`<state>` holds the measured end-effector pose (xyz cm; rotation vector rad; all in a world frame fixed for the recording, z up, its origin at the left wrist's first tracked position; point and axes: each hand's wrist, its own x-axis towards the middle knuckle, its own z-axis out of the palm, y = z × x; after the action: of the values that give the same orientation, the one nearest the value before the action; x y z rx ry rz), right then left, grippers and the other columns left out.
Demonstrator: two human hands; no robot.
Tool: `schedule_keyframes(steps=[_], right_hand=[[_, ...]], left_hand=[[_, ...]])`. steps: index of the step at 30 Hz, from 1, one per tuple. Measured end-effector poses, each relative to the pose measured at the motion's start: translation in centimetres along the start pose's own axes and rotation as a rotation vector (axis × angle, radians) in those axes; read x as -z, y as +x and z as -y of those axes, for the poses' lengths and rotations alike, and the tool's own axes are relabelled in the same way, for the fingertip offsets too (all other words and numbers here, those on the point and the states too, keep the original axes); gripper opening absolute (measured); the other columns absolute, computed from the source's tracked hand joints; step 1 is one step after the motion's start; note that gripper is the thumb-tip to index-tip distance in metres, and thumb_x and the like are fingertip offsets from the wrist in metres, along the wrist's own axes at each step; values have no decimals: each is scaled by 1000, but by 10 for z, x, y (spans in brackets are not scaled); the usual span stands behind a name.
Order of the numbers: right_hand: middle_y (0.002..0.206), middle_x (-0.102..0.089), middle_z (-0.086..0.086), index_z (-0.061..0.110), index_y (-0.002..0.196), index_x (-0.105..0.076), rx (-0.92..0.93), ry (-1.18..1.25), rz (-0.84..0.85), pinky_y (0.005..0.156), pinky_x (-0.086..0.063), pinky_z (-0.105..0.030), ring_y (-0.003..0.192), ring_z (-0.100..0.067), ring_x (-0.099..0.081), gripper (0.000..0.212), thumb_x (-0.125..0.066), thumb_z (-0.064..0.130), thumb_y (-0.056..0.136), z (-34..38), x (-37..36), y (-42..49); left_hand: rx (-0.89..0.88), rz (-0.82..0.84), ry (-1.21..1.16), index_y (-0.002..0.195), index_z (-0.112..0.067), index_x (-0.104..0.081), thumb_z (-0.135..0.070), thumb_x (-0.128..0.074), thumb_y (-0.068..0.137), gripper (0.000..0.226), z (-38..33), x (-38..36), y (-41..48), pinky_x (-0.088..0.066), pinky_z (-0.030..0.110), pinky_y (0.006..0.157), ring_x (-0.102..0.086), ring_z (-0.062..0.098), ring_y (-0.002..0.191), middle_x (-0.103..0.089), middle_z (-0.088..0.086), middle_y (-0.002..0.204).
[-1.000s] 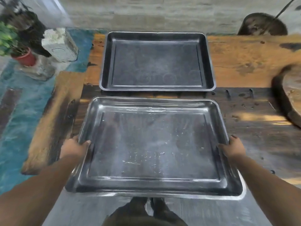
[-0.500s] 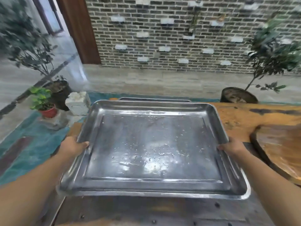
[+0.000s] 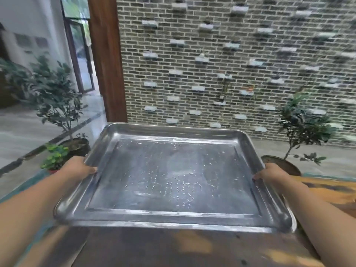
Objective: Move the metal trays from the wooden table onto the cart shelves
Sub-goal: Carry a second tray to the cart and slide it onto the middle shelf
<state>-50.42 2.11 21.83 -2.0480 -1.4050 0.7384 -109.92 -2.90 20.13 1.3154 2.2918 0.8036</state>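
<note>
Dark, worn wooden table [image 3: 173,247] runs along the bottom edge, its surface blurred

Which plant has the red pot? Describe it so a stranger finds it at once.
Start at the brown wooden pillar left of the brick wall. Below it, beside the left hand, sits the small plant. Its leaves are bright green; the bigger plants are dark.

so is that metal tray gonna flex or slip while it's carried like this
The metal tray probably stays stiff: its rolled rim looks rigid. It may be slippery, since droplets speckle its floor. The left hand and right hand grip opposite sides, so tipping seems unlikely.
</note>
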Motion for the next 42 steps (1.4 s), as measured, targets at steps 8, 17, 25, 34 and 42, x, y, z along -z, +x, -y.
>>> schedule_keyframes(steps=[8, 17, 25, 34, 42], right_hand=[[82, -69, -26, 1, 84, -65, -8, 92, -15, 70, -57, -46, 75, -40, -68, 20, -76, -9, 71, 7, -5, 6], [80, -68, -24, 2, 86, -66, -17, 87, -37, 72, -57, -44, 76, -37, -68, 22, -78, -6, 70, 1, -1, 10], [74, -63, -19, 6, 73, -55, -25, 25, -44, 54, -47, -31, 67, -33, -62, 27, -82, 2, 71, 12, -16, 11], [82, -66, -25, -6, 93, -63, 129, -31, 176, 68, -53, -40, 72, -34, -64, 29, -80, 2, 71, 66, -100, 14], [89, -65, -25, 0, 98, -58, 298, -102, 418, 73, -57, -47, 82, -39, -66, 31, -78, 4, 74, 153, -207, -42]], left_hand=[[-4, -6, -9, 82, -6, -67, -18, -82, 76, 21, -7, 21, 1, -44, 32, 56, -64, 28, 68, -67, 11, 72], [-6, -2, -8, 69, -11, -60, -16, -81, 78, 23, -11, 11, 3, -43, 29, 53, -62, 25, 64, -66, 10, 69], [38, -11, -7, 83, -7, -62, -17, -81, 78, 23, 3, 17, -8, -45, 35, 60, -60, 26, 66, -63, 8, 70], [245, -114, 22, 106, 7, -67, -12, -79, 80, 35, 83, 71, -75, -52, 41, 77, -66, 36, 82, -69, 24, 94], [472, -259, 1, 122, -2, -63, -16, -79, 80, 47, 197, 142, -178, -52, 43, 84, -66, 36, 88, -70, 21, 101]])
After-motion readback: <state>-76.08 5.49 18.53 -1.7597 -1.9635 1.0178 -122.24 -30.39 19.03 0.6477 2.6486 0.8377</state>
